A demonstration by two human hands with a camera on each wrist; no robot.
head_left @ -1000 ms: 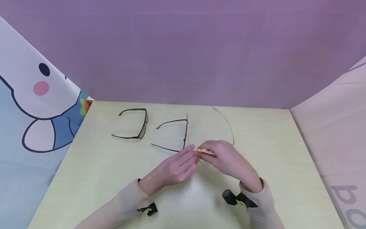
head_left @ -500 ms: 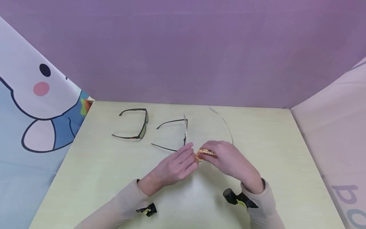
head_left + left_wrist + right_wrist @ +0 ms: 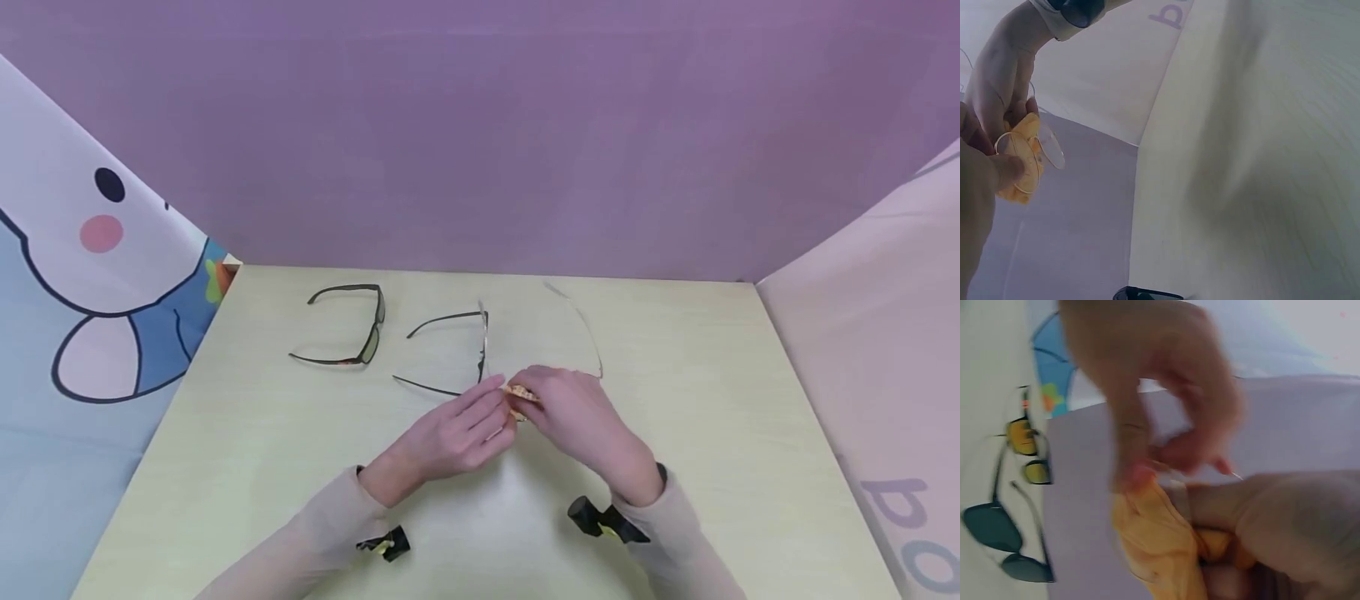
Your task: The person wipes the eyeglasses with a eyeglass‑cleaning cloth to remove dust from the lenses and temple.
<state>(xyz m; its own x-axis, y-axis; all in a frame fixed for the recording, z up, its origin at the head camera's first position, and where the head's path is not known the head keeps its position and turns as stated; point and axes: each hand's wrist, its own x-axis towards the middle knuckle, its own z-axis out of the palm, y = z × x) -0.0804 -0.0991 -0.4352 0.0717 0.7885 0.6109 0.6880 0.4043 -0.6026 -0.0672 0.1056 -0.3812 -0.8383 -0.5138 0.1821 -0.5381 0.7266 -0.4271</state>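
My left hand (image 3: 457,433) holds a pair of clear, thin wire-rimmed glasses (image 3: 1052,149) above the table. One slender temple shows on either side of the hands in the head view. An orange cloth (image 3: 1160,544) is pinched in my right hand (image 3: 577,417), folded against a round lens. Both hands meet at the lenses, fingertips close together. In the left wrist view a thumb (image 3: 1007,172) presses on the near lens, with the cloth behind it. The right wrist view is blurred, and the fingers partly hide the frame.
Black-framed glasses with tinted lenses (image 3: 371,342) lie unfolded at the table's left. Dark-framed glasses (image 3: 442,318) lie beside them, partly behind the left hand and the held glasses. A purple panel (image 3: 495,150) stands along the table's back edge; printed cloths hang at both sides.
My right hand has shifted a little left, closer to the left hand, with the cloth. The held glasses have tilted and moved slightly left. The glasses on the table lie as before.
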